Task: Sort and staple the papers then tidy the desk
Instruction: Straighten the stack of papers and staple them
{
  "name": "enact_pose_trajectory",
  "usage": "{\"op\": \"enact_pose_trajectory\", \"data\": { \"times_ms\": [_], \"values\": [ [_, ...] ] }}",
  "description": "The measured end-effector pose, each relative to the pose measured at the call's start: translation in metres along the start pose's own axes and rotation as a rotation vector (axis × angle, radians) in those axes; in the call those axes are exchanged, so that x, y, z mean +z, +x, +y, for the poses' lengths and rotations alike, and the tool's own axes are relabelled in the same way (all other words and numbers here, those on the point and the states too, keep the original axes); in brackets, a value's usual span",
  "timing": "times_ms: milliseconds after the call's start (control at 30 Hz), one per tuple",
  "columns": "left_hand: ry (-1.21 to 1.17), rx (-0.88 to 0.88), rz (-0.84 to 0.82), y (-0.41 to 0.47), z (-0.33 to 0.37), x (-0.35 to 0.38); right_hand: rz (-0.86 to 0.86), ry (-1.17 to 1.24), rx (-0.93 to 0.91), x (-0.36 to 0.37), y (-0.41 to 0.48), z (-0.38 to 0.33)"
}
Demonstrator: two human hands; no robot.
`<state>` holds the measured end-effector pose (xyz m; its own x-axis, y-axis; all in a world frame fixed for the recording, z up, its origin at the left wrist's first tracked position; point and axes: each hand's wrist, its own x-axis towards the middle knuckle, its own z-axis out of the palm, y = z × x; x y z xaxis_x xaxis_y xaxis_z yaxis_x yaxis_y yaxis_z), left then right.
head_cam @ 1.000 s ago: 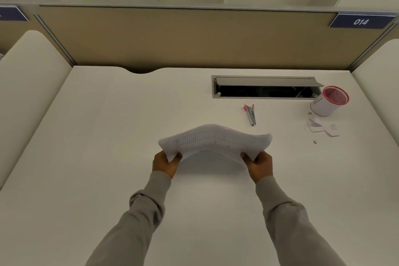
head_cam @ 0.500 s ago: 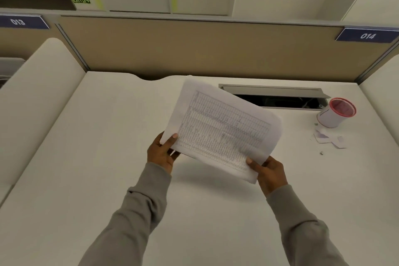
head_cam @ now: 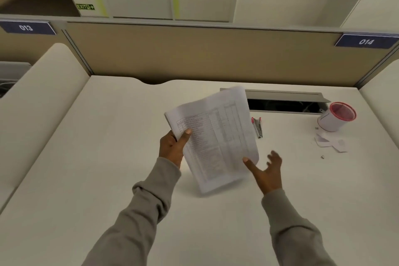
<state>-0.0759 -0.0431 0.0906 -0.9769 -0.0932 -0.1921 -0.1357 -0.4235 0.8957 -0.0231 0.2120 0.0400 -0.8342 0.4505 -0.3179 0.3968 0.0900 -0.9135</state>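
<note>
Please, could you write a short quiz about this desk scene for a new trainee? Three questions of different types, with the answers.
1. True or false: the right hand grips the stack of white printed papers.
2. Which holds the stack? A) the left hand B) the right hand C) neither hand
3. Which tool lies on the white desk just right of the stack?
Key: 1 false, the right hand is open. 2 A. 3 the small red and silver stapler.
</note>
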Motion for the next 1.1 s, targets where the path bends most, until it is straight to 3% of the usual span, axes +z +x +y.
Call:
{"op": "enact_pose_trajectory", "data": {
  "times_ms": [133,233,300,533,633,800,1100],
  "values": [
    [0.151,0.056,-0.083,0.0,0.007,-0.005,-0.18,-0.17,-0.356,-0.015,0.013,-0.055],
    [0.252,0.082,-0.116,-0.002,0.01,-0.002,-0.406,-0.099,-0.384,-0.014,0.019,-0.09],
    [0.276,0.083,-0.122,-0.003,0.01,0.001,-0.453,-0.028,-0.364,-0.007,0.017,-0.098],
    [0.233,0.173,-0.066,-0.004,0.021,0.006,-0.291,0.15,-0.422,0.012,0.0,-0.087],
    [0.282,0.173,-0.034,-0.003,0.016,0.004,-0.255,0.247,-0.354,0.02,-0.005,-0.075],
    [0.374,0.068,0.012,-0.005,-0.006,0.004,-0.215,0.234,-0.264,0.029,-0.008,-0.056],
    [0.389,0.082,0.049,-0.003,-0.01,0.007,-0.2,0.22,-0.287,0.031,-0.005,-0.051]
  ]
}}
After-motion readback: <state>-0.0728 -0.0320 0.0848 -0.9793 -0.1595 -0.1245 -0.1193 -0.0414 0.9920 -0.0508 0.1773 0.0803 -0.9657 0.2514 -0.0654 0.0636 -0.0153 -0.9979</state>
